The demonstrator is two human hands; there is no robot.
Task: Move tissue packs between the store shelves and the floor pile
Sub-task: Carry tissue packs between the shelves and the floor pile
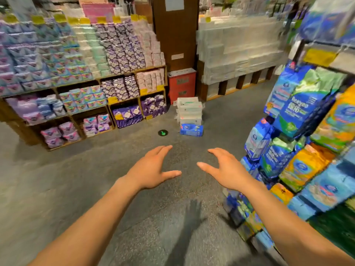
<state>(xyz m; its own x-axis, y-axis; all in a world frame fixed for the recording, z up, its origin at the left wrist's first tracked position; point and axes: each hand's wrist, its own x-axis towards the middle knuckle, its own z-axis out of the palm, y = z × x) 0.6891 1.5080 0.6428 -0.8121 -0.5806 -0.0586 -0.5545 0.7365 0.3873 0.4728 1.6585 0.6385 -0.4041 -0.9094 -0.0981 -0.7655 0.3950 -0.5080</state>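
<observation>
Pile (189,114): one; left hand (151,169), right hand (228,169) spread.

Shop aisle. Wooden shelves (76,84) ahead-left of my left hand (151,167), crammed with rows of identical packs; yellow price tags (113,100) on shelf edges. Blue and orange packs (294,112) stacked high just right of my right hand (228,167).

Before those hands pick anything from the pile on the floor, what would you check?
1. The left hand is empty and open: ok.
2. The right hand is empty and open: ok.
3. The floor pile stands upright, white packs on a blue pack: ok.
4. The floor towards it has no obstacles, only a flat green arrow sticker: ok.
5. The pile is within reach: not ok, it sits well ahead of both hands.
6. The packs are bound together: cannot tell, too blurred.
</observation>
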